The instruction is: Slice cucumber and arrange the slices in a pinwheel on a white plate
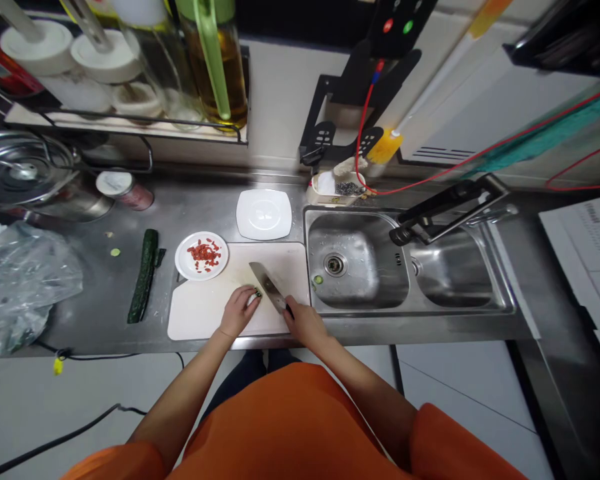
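My right hand (304, 323) grips a kitchen knife (269, 287) by its dark handle, the broad blade pointing up and left over the white cutting board (200, 310). On the board, my left hand (239, 309) is closed with its fingertips around a small green piece of cucumber (258, 293), mostly hidden by the fingers. The blade lies just right of that piece. A round white plate (181, 257) with red berries or bits rests at the board's upper left corner. Farther left lies a long dark green cucumber (143, 280) on the steel counter.
An empty square white plate (264, 213) sits behind the board. To the right is a double steel sink (360, 293) with a cucumber slice (319, 280) in it. A lidded jar (125, 190), a steel pot (25, 173) and a plastic bag (25, 287) stand at left.
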Demonstrator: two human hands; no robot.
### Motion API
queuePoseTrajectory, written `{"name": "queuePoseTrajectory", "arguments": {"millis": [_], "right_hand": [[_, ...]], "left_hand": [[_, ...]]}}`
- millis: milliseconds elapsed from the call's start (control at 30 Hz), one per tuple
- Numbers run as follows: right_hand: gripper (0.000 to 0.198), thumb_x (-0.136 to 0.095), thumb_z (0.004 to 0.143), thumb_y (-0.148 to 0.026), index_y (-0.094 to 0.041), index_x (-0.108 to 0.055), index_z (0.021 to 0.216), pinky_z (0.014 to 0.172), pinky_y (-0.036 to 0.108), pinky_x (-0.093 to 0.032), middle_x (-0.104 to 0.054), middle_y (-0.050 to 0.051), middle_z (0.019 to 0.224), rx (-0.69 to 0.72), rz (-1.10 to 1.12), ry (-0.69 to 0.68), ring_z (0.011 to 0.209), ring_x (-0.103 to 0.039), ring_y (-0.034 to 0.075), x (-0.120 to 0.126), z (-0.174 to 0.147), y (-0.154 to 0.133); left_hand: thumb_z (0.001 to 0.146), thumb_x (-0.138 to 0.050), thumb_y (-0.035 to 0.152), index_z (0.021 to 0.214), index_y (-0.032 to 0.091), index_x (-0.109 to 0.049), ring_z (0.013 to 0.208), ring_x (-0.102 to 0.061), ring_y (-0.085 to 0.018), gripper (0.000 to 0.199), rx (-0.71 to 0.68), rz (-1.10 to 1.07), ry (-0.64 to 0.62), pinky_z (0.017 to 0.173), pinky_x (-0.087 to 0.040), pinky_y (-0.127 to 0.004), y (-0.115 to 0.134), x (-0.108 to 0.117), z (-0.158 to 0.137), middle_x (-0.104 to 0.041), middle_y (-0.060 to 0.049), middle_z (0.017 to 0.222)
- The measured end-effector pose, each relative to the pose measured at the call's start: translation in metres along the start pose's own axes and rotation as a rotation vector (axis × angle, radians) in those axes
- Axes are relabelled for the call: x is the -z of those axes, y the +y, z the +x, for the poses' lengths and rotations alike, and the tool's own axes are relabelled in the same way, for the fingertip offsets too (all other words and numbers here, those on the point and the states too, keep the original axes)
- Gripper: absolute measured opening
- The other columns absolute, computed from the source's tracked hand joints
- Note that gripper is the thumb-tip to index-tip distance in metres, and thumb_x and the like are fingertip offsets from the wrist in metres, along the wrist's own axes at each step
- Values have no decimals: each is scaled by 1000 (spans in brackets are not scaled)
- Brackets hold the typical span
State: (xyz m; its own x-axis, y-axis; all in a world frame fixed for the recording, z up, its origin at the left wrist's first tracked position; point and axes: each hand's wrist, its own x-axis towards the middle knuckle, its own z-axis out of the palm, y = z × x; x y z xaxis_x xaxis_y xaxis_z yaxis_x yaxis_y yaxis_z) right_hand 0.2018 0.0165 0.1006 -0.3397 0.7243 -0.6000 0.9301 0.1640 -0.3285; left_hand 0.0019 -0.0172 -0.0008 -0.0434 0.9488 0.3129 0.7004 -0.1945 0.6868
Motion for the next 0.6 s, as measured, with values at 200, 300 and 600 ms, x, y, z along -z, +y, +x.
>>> {"name": "queuePoseTrajectory", "arguments": {"millis": [200, 300, 600], "right_hand": [[27, -40, 83, -13, -16, -47, 108, 73, 28, -39, -52, 12, 113, 95, -64, 42, 91, -57, 19, 6, 13, -11], [33, -38, 83, -9, -16, -44, 115, 74, 30, -40, -52, 12, 111, 114, -88, 0, 90, -57, 20, 7, 12, -17], [34, -34, 85, -6, -15, -42, 117, 67, 29, -42, -60, 12, 101, 100, -147, -44, 87, -61, 21, -2, 11, -17]], "left_hand": [[84, -57, 26, 94, 20, -61, 95, -60, -17, 13, -25, -21, -26, 85, -52, -34, 2, 0, 0, -65, -7, 93], [83, -58, 27, 93, 19, -62, 94, -60, -17, 13, -16, -22, -18, 85, -51, -34, 3, -1, 0, -65, -7, 91], [85, -55, 21, 96, 19, -62, 94, -60, -16, 13, -84, -47, -1, 86, -51, -35, 2, -1, -1, -65, -7, 93]]}}
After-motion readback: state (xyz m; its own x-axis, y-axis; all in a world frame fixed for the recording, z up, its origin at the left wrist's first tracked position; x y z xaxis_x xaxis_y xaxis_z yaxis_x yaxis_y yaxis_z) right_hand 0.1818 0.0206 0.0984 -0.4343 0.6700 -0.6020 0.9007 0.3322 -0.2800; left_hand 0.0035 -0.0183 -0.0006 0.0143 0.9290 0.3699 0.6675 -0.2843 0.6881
